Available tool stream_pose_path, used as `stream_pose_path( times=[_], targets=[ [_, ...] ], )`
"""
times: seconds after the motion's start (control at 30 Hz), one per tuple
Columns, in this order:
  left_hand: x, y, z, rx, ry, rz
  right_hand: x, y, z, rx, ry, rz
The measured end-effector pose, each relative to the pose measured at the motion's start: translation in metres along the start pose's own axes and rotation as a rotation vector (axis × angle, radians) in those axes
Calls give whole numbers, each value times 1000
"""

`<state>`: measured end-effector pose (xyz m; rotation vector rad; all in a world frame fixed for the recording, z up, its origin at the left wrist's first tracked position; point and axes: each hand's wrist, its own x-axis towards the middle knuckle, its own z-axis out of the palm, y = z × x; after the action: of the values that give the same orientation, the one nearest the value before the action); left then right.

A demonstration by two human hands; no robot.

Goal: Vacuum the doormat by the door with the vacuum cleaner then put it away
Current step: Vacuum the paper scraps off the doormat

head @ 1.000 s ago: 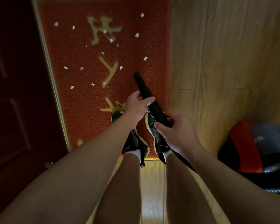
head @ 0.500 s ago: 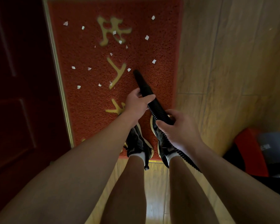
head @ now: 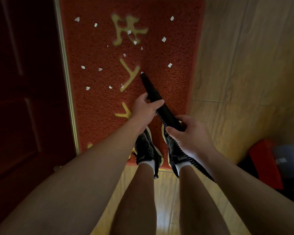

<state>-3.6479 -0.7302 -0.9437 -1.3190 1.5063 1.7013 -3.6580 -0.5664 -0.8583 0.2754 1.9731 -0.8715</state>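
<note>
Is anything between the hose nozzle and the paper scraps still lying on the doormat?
Nothing visible. The nozzle, on the hose gripped by the left hand and right hand, already sits at one paper scrap. Bare red doormat lies between it and the others; the shoes stand behind it.

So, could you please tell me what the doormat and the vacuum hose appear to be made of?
The doormat looks like red looped synthetic fibre, perhaps vinyl coil: its surface is coarse, grainy and matte, with worn yellow characters. The vacuum hose seems to be flexible black plastic: ribbed along its length with a slight sheen, ending in a smooth, rigid-looking nozzle. Neither can be confirmed by look alone.
</note>
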Motion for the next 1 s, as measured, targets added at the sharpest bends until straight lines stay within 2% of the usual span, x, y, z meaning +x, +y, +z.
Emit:
stream_pose_path(
  times=[1.0],
  targets=[
    [-19, -39, -41, -102, 80, -35, -10, -11, 34, -179, -64, -45]
  ],
)
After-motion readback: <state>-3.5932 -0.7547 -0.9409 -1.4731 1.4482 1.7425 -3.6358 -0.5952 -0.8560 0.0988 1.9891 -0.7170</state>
